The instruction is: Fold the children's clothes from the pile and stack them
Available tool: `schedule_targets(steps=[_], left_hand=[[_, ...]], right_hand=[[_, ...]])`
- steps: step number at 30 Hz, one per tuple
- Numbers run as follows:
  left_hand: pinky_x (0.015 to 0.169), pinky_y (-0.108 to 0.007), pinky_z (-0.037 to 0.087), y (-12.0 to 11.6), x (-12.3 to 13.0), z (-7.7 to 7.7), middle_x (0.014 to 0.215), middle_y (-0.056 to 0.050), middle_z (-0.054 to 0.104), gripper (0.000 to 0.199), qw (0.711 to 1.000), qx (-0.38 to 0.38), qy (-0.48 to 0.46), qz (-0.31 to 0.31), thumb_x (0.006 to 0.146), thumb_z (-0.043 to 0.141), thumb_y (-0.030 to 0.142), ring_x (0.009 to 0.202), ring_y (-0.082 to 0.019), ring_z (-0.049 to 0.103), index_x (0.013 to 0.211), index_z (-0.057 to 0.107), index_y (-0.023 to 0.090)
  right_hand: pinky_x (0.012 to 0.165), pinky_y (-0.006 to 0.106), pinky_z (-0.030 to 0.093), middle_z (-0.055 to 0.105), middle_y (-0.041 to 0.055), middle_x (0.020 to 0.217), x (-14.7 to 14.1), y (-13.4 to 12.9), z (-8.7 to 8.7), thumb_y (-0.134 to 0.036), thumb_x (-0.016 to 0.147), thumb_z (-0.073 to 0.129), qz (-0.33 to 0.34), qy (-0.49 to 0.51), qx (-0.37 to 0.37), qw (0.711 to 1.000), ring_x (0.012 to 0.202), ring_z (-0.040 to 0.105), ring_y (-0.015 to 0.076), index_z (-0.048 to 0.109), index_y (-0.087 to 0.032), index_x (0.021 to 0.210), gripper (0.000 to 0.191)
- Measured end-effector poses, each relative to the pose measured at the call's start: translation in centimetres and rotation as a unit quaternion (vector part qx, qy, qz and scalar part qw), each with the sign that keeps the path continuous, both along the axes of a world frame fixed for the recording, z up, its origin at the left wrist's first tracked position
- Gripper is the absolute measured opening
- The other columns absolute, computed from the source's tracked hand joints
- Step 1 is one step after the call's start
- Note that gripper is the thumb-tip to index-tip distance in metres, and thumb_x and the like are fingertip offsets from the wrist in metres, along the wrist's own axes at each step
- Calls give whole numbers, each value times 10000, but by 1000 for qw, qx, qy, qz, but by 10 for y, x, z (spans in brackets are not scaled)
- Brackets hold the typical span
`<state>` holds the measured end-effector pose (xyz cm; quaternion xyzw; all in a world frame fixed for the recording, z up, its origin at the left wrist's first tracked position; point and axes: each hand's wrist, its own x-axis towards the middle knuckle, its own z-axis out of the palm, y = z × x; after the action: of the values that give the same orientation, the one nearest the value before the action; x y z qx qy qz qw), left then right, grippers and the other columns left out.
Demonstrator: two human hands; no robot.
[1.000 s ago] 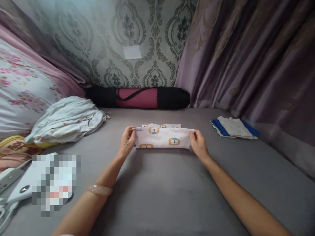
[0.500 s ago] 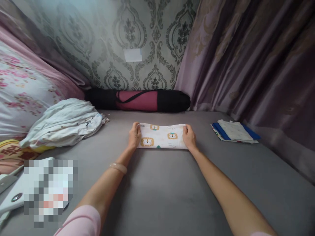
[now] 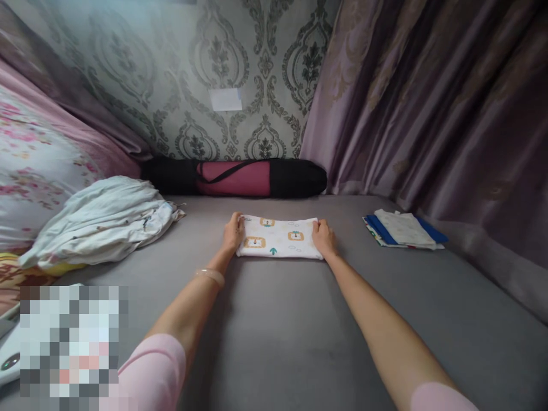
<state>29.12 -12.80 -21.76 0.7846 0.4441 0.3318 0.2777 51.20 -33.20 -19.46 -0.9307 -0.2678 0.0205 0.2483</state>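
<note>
A white cloth [image 3: 278,240] printed with orange lion faces and small green shapes lies folded into a flat rectangle on the grey sheet [image 3: 274,319]. My left hand [image 3: 233,234] pinches its left edge, fingers closed at the upper left corner. At the opposite side my right hand [image 3: 325,238] grips the right edge, with its fingers curled around the cloth. The cloth is spread between both hands and looks nearly flat.
Folded white and blue cloths [image 3: 405,228] lie stacked at the right. A crumpled pale cloth heap [image 3: 107,217] sits at the left, near a floral pillow [image 3: 34,165]. Along the wall rests a black and pink long bag [image 3: 235,178]. A blurred pale object [image 3: 72,342] is at lower left.
The cloth's front part has come down flatter on the sheet, and more of its printed top shows. My right hand has shifted slightly left. The view has moved a little.
</note>
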Motion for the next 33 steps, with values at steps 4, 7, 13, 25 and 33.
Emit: schedule_targets(steps=[4,7,13,25,33], left_hand=[[730,-297,452,9,-5,5,834,-96,648,356,999,-46,5,15,880,487,356,806,-213,609,1132,561,116],[719,-295,445,5,-32,14,850,-104,648,292,998,-50,16,31,866,482,350,819,-213,599,992,615,123],[516,-237,330,-43,-102,31,580,4,553,434,984,-133,68,-100,783,543,561,553,-134,479,717,666,150],[515,-213,349,-69,-84,2,618,3,608,469,986,-148,-19,-69,633,659,552,576,-137,524,876,726,156],[518,-216,368,-53,-94,24,584,5,606,344,979,-145,48,-138,611,655,509,601,-158,536,686,684,174]], right_hand=[[815,333,457,680,222,1055,9,-1,3,-428,969,363,3,62,9,998,1008,639,290,661,-95,1026,451],[674,259,487,710,176,966,17,-16,4,-427,997,229,14,105,21,994,809,682,202,679,-102,964,556],[527,232,434,700,72,815,11,-79,-4,-454,935,371,111,185,78,973,572,589,130,676,-134,914,443],[731,274,436,674,46,842,-7,-94,-17,-335,773,598,241,51,84,966,771,595,166,688,-167,811,194],[607,231,379,654,1,700,2,-91,-10,-344,802,568,253,61,14,965,657,562,141,680,-173,750,211]])
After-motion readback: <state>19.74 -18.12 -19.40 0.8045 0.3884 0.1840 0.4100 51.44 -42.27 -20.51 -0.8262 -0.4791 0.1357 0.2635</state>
